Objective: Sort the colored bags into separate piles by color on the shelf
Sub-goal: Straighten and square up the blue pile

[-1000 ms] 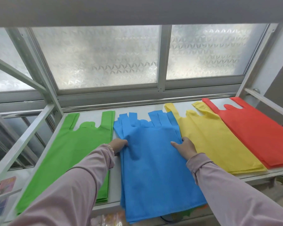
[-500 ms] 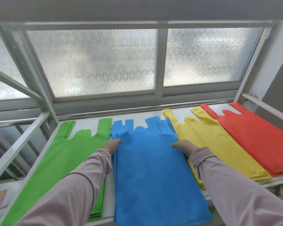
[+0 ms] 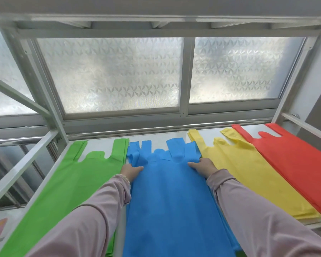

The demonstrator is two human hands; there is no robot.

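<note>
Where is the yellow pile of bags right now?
In the head view, the yellow pile lies right of centre on the shelf, between the blue pile and the red pile.

Green bags (image 3: 63,191) lie left of the blue bags (image 3: 170,201); yellow bags (image 3: 252,175), then red bags (image 3: 293,160), right; behind, frosted pinwheel-patterned window glass (image 3: 119,75).

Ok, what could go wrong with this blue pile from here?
Handles on the blue pile lie crumpled and fanned; pushing could fold them under.
The right hand sits at the seam with the yellow pile, so it may drag yellow bags askew.
The blue pile's near end seems to overhang the shelf; it might slide off when the left hand lets go.
</note>
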